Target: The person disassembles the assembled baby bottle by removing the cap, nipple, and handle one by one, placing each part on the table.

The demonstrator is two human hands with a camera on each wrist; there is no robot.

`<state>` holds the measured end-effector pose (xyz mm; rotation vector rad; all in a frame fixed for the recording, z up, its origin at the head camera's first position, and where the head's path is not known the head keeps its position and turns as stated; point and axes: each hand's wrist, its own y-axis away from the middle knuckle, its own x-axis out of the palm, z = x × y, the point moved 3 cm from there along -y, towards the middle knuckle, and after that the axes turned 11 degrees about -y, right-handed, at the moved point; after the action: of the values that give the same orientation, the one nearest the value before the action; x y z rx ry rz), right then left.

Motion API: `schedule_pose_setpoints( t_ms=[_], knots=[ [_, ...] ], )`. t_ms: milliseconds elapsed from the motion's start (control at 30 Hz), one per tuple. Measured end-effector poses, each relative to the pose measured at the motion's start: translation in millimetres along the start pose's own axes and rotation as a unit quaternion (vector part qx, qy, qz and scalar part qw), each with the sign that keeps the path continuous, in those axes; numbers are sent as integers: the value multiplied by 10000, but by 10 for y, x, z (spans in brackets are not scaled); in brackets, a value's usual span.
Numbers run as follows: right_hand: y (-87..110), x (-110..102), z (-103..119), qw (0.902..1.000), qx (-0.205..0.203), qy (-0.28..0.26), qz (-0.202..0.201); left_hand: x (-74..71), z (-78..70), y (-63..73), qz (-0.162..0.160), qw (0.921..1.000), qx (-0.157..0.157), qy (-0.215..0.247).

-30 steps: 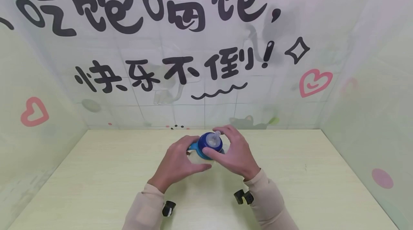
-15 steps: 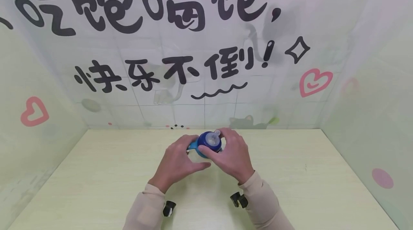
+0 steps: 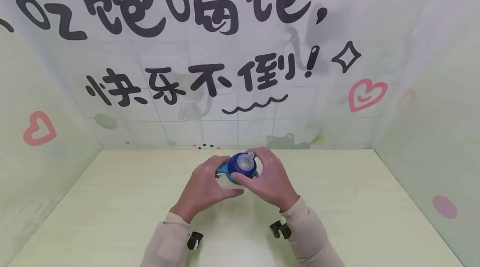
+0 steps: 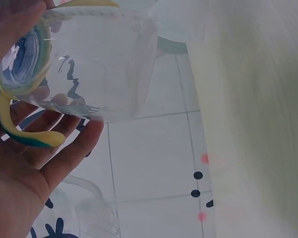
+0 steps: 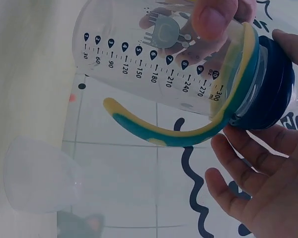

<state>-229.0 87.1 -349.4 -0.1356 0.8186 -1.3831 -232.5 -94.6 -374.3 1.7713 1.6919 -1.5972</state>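
While my left hand (image 3: 204,185) grips the clear bottle (image 5: 154,84) above the table (image 3: 150,213), my right thumb and fingers clasp its blue collar (image 5: 270,89), the right hand (image 3: 271,181) hiding part of it. From my head view, most of the body is covered; the right wrist view crops the teat (image 3: 247,161). Beyond, a translucent piece (image 5: 42,176) is too faint to identify.

The bottle (image 5: 124,69) looks glossy, its collar (image 5: 270,87) smooth plastic, the tabletop (image 3: 345,204) matt wood.
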Motion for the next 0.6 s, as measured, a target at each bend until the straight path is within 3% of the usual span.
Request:
schedule_pose_setpoints(
  t_ms=[400, 600],
  knots=[
    [-4, -94, -32, 9944, -476, -614, 716, 27, 12, 2, 326, 9974, 115, 629],
    [2, -119, -51, 9899, -519, -898, 962, 41, 9, 4, 361, 9952, 278, 862]
  ],
)
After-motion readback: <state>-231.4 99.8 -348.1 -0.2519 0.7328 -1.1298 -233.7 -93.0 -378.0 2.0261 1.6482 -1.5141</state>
